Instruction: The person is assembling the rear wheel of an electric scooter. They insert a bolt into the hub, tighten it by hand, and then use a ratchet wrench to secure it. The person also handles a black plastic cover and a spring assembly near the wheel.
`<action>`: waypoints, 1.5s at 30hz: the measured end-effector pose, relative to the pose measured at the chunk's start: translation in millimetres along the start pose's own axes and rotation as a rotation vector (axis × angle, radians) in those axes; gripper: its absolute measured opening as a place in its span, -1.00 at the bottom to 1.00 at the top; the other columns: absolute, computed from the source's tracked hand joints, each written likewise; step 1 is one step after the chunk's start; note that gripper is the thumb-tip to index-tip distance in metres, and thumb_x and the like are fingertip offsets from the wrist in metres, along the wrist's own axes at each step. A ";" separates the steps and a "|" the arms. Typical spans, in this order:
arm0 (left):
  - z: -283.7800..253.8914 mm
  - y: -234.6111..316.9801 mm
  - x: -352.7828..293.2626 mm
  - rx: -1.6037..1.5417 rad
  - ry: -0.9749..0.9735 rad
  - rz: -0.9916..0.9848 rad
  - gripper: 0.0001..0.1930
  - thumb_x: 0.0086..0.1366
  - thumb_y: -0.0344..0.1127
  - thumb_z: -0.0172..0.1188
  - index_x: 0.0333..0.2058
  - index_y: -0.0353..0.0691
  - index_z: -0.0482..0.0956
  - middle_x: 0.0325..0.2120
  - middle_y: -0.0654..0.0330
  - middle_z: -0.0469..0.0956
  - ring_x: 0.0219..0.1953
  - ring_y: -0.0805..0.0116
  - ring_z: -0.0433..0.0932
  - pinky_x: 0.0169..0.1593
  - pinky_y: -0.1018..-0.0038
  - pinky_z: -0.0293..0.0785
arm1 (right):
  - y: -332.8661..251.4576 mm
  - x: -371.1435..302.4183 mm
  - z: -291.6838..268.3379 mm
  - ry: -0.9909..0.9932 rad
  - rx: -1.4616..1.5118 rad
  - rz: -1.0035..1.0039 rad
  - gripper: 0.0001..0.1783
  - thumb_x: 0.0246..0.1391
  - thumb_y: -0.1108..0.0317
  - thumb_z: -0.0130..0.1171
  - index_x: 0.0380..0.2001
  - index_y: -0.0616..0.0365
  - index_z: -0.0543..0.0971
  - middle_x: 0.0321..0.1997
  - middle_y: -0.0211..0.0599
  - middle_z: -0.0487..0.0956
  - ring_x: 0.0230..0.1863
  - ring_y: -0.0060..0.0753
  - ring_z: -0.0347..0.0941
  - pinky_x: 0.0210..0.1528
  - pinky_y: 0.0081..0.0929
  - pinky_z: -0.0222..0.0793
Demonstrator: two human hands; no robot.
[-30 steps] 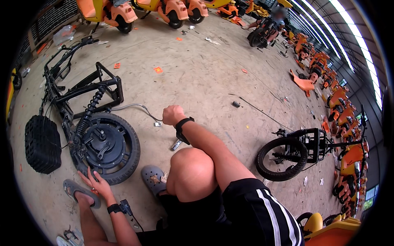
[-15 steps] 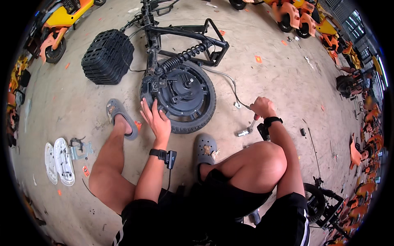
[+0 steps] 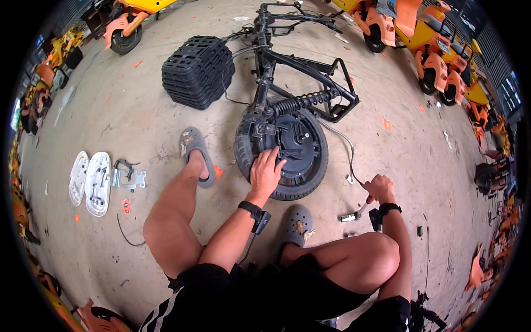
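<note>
A black wheel with a hub at its centre lies on its side on the floor, joined to a black vehicle frame. A coil-spring shock absorber runs above it. My left hand rests over the near-left part of the wheel, fingers stretched toward the hub and apart, holding nothing. Off to the right, my right hand is closed round the red handle of a ratchet wrench. Its silver socket end points left, low over the floor. A grey cable runs from the wheel toward that hand.
A black plastic crate stands left of the frame. Two white trays with small parts lie at the left beside a metal bracket. Orange and yellow scooters line the edges. My shoes flank the wheel's near side.
The view has shifted, so the scene sits farther right and lower. My left hand has moved from the tyre's left edge inward toward the hub. My right hand keeps its grip on the wrench.
</note>
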State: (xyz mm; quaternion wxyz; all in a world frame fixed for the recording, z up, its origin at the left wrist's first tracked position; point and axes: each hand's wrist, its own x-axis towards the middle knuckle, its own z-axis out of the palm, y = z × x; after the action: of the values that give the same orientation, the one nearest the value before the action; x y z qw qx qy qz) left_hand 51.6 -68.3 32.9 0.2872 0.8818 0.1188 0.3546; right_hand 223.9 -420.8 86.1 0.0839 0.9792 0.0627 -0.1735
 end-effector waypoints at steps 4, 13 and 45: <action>4.5 1.1 -2.3 0.006 0.031 -0.015 -0.58 0.22 -0.21 0.36 0.01 -0.26 0.57 -0.12 0.05 0.60 -0.06 0.00 0.57 0.02 0.20 0.51 | -12.9 -12.3 -14.2 -0.072 -0.013 0.034 -0.64 0.06 0.14 0.00 -0.58 0.07 0.68 -0.65 -0.45 0.67 -0.34 -0.39 0.68 -0.19 -0.43 0.58; 6.2 3.8 1.4 0.032 0.015 0.001 -0.60 0.25 -0.22 0.35 0.00 -0.29 0.58 -0.11 0.04 0.61 -0.03 0.01 0.57 0.02 0.20 0.52 | -14.7 -21.3 -26.7 -0.060 -0.004 -0.014 -0.68 0.04 0.28 -0.02 -0.45 0.08 0.73 -0.52 -0.31 0.71 -0.28 -0.33 0.69 -0.23 -0.40 0.58; 9.7 -14.1 -7.2 0.135 -0.079 -0.057 -0.55 0.39 -0.09 0.20 0.17 -0.12 0.51 0.05 0.02 0.55 0.06 -0.06 0.53 -0.01 0.13 0.49 | -10.5 -13.5 -2.4 0.103 0.023 -0.079 -0.70 0.05 0.18 0.13 -0.27 0.02 0.75 -0.18 -0.17 0.72 -0.11 -0.14 0.67 -0.14 -0.25 0.57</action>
State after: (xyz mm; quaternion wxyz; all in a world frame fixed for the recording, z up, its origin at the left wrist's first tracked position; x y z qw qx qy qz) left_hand 53.0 -64.1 14.9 0.2417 0.9087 0.1559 0.3025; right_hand 210.5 -411.4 91.5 0.0623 0.9846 0.1036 -0.1265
